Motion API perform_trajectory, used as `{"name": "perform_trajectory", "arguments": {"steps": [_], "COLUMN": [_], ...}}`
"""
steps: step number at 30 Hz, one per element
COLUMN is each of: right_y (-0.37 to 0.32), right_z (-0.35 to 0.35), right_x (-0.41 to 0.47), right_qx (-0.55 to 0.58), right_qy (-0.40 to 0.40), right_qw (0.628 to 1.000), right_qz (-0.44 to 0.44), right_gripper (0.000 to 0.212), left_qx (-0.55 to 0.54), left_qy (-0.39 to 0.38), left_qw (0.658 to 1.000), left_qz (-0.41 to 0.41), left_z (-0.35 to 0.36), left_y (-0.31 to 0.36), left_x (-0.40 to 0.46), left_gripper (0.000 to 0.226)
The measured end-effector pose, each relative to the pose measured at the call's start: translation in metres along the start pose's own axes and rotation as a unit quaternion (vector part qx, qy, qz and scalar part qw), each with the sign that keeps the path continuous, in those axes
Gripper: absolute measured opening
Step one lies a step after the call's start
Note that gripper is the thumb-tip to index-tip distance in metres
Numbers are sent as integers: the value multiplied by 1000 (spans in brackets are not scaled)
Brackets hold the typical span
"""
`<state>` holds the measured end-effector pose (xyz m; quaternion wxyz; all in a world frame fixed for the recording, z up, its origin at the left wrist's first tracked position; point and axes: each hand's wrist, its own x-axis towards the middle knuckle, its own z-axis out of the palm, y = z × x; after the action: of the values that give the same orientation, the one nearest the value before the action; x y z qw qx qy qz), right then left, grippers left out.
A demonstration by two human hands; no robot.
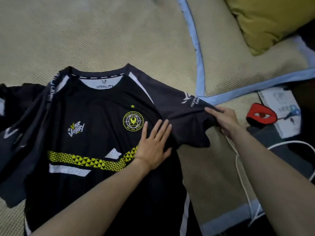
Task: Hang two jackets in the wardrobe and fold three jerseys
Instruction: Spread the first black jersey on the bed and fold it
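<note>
On a beige woven mat [119,40] edged in pale blue: black jersey [95,130] spread face up, collar away. Left hand [153,142] flat, fingers straight, pressing its chest. Right hand [225,120] pinches the sleeve [187,120]. Second dark garment [18,120] bunched under jersey's far side. Yellow pillow [265,21] upper right; white cable [242,167], red-black item [260,114], white box [281,113] beside right arm
</note>
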<state>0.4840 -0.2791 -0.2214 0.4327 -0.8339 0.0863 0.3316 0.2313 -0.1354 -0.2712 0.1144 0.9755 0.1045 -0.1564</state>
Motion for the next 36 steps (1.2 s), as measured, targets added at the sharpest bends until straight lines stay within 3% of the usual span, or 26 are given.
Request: {"name": "perform_trajectory", "arguments": {"steps": [3,5,7,11,14,19,23,27,29,32,36], "right_y": [17,27,35,40,45,56,69,70,72,81,74], "right_z": [-15,-23,-30,-32,-25,-23,-21,0,22,70,144], "right_x": [-7,-16,-22,-29,-36,-53,-65,-103,-136,-177,-204], "right_qx": [77,26,-18,17,8,-98,-164,-261,-274,-263,-219], "right_qy": [-32,-123,-165,-73,-53,-92,23,121,84,-34,-158], "right_qw": [995,988,981,994,996,990,986,952,948,950,950], "right_qz": [48,84,97,78,69,30,-4,-108,-138,-165,-155], "right_gripper": [38,55,59,29,36,77,70,58,41,21,13], "left_qx": [6,13,18,24,21,22,31,1,-20,-27,-73], "left_qy": [20,28,29,28,45,57,24,38,38,30,48], "left_qw": [1000,999,999,999,999,998,999,998,997,991,951], "left_qz": [-15,-23,-30,-22,-16,-12,-37,-42,-61,-127,-297], "left_z": [1,4,7,9,7,8,26,21,14,5,-23], "left_y": [7,12,14,14,15,28,24,15,3,-31,-113], "left_x": [2,3,4,2,-3,-30,-68,-102,-124,-163,-205], "left_gripper": [84,84,84,85,86,85,79,72,71,71,69]}}
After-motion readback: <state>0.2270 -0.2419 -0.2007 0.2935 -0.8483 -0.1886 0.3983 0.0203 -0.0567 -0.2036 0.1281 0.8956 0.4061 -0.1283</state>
